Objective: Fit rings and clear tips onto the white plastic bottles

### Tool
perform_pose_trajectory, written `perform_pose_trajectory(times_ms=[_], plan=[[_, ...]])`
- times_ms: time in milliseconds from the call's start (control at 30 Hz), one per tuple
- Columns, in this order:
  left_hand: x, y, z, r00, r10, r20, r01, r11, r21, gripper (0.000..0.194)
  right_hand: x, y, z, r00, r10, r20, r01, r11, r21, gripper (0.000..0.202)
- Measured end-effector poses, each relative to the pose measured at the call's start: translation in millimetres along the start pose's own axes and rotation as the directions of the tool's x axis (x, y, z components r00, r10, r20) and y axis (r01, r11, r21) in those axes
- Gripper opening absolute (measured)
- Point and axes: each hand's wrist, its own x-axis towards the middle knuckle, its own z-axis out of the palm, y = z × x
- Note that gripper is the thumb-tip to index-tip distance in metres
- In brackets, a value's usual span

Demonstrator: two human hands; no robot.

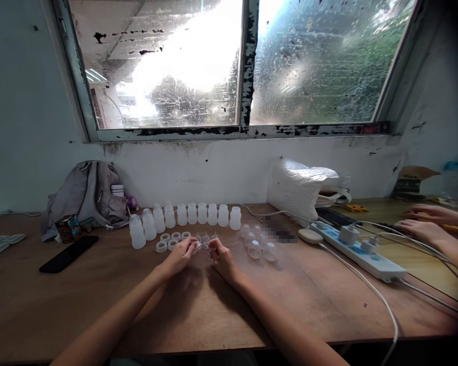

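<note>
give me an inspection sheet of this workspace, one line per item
Surface: brown tabletop, arm shadows across it
Job's things: ten upright frosted bottles, white rings, clear domed covers, small clear pieces by the hands
Clutter: backpack, black phone, small carton at left
Hands: left hand and right hand at the clear pieces; grip unclear
Cables: several around the white power strip
Surroundings: window above; another person's hand at right
</note>
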Motion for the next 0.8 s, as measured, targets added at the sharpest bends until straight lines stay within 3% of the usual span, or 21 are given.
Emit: perform_pose_trajectory(times_ms=[133, 233, 300, 367, 567, 800], plan=[[19, -3, 27.8, 0.976, -0.212, -0.051, 0.184, 0.927, -0.327, 0.034, 3, 2, 2, 0.994, -0.073, -0.077, 0.073, 0.997, -0.008, 0.012], [21, -9, 45.7, 0.917, -0.397, -0.025, 0.289, 0.708, -0.645, 0.036, 4, 3, 2, 0.986, -0.121, -0.113, 0.119, 0.993, -0.023, 0.012], [17, -10, 51.6, 0.908, -0.418, 0.020, 0.284, 0.580, -0.763, 0.036, 4, 1, 1, 0.986, -0.134, -0.098, 0.131, 0.991, -0.034, 0.013], [12, -11, 52.3, 0.919, -0.389, 0.061, 0.277, 0.527, -0.804, 0.037, 3, -1, 1, 0.988, -0.132, -0.075, 0.128, 0.990, -0.055, 0.013], [5, -10, 43.9, 0.949, -0.310, 0.063, 0.248, 0.604, -0.757, 0.040, 1, -4, 1, 0.994, -0.098, -0.039, 0.094, 0.991, -0.091, 0.012], [2, -3, 46.6, 0.981, -0.194, 0.030, 0.166, 0.737, -0.655, 0.040, 1, -3, 2, 0.996, -0.044, -0.082, 0.035, 0.994, -0.102, 0.018]])
